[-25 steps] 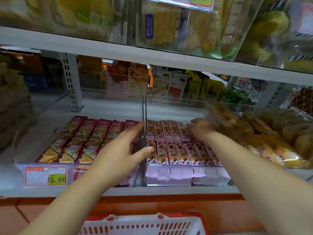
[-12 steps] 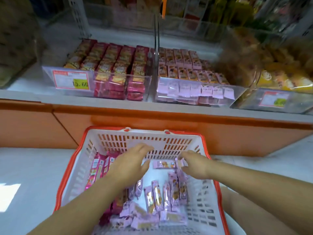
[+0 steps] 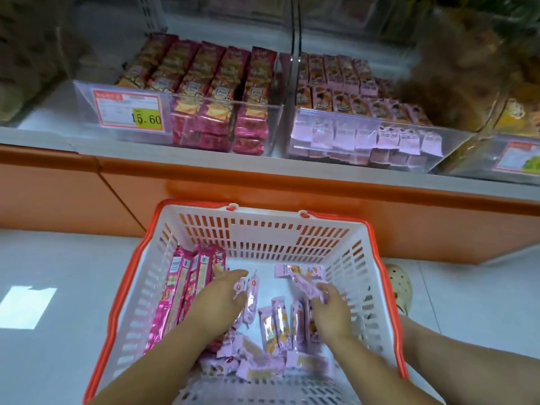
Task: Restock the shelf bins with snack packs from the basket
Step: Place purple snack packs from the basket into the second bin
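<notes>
Both your hands are down in the white basket (image 3: 263,229) below the shelf bins (image 3: 365,135), your left hand (image 3: 217,302) open with straight fingers on the loose snack packs (image 3: 274,320), your right hand (image 3: 328,314) curled round one pink pack (image 3: 306,286).

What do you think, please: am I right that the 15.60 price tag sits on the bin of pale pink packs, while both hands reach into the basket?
Not quite: the head view shows the price tag on the bin of dark red packs, beside the pale pink packs. The left hand and right hand do reach into the basket.
</notes>
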